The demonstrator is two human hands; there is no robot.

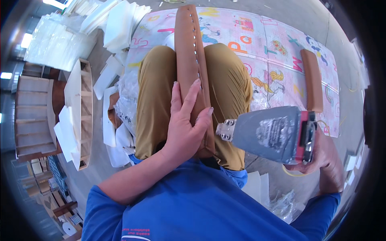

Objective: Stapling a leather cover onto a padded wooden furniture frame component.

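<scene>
A long brown leather-covered strip (187,48) lies lengthwise between my knees, its far end reaching over the mat. Silver staples run in a broken line along its face, from the far end down toward my fingers. My left hand (187,124) rests flat on the near half of the strip, fingers spread and thumb toward its right edge. To the right, my right hand (319,150) is closed round a grey and red staple gun (267,134). The tool's metal nose points left at the strip and appears apart from it. Its handle is mostly hidden.
A second brown covered strip (312,80) lies on the colourful printed mat (257,36) ahead. White foam sheets (124,24) are stacked at the far left. Wooden frames (84,116) stand on the left, and clear plastic wrap (283,205) lies at the lower right.
</scene>
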